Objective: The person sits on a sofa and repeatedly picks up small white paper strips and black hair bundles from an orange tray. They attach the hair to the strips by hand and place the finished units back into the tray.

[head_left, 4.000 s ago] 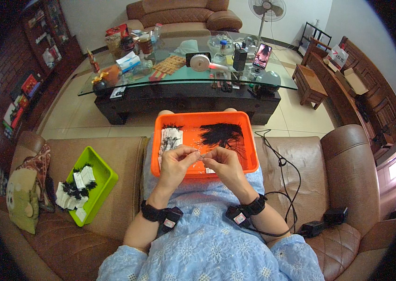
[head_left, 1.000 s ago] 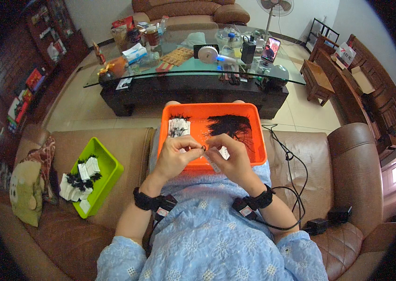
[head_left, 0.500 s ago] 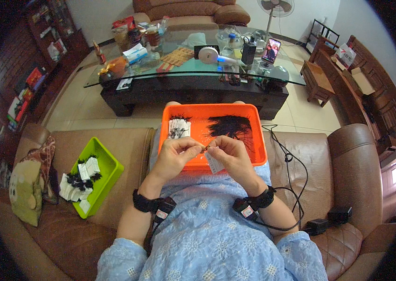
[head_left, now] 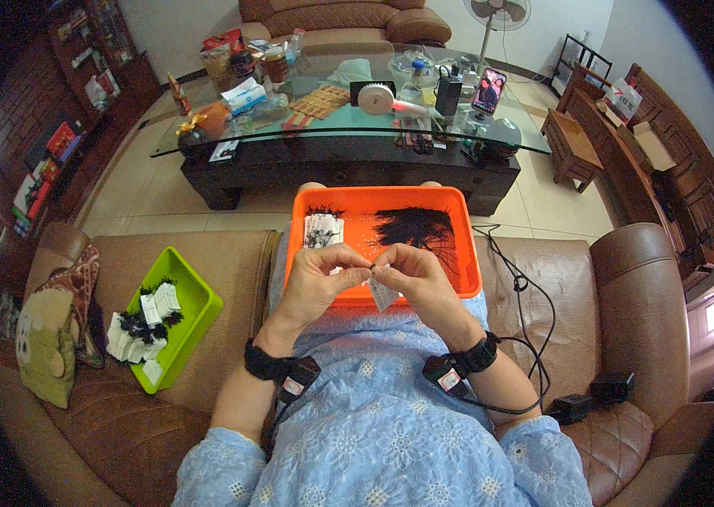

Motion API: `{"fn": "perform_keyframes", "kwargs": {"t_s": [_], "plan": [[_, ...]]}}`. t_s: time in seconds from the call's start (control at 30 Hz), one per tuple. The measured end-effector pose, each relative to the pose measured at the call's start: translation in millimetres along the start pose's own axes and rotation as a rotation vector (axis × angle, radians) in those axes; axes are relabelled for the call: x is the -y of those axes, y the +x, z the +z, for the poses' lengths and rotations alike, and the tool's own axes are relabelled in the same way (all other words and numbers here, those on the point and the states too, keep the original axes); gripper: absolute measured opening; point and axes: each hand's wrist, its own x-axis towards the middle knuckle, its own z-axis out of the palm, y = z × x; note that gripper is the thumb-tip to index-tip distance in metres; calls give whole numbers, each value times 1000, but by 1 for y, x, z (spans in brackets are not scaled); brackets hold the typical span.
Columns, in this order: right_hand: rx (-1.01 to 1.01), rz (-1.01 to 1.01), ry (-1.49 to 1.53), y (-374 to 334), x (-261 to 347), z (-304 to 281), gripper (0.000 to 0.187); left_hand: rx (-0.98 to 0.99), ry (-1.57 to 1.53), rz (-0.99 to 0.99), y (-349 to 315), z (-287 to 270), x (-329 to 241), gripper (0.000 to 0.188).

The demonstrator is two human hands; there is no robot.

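Over the near side of an orange tray (head_left: 381, 193) on my lap, both hands meet with their fingertips together. My right hand (head_left: 421, 284) is pinched closed on a small white tag (head_left: 383, 293), which hangs below its fingers. My left hand (head_left: 316, 286) is also pinched closed, its thumb and forefinger at the tag's upper end; a tiny dark bit shows between the fingertips, too small to make out. Inside the tray, a stack of white tags (head_left: 320, 231) with black strings lies at the left. A heap of loose black strings (head_left: 412, 226) lies at the right.
On the sofa at my left, a green tray (head_left: 198, 319) holds bundled white tags (head_left: 159, 304) with black strings. Black cables (head_left: 534, 317) run from my wristbands to the right. Ahead stands a cluttered glass table (head_left: 315, 131) with a small fan (head_left: 376, 100) and a phone (head_left: 488, 91).
Both hands stay at nearly the same spot, fingertips still together. The tag has shifted slightly left and tilted, and the left wrist has moved a little to the right.
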Motion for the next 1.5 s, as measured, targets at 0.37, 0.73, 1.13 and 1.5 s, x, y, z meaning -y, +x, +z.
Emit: {"fn": "perform_keyframes", "kwargs": {"t_s": [0.37,0.73,1.13,1.5], "plan": [[-308,-775,-976,0,-1,16,9,-125,-125,-72,2,17,5,10],[-59,-235,-344,3,16,-5,11,-50,-158,-53,-1,8,3,10],[-72,-215,-456,2,12,-3,7,-105,-283,-102,-4,14,5,23],[-158,-377,-463,-1,12,1,4,-173,-248,-161,-14,19,-11,28]]}}
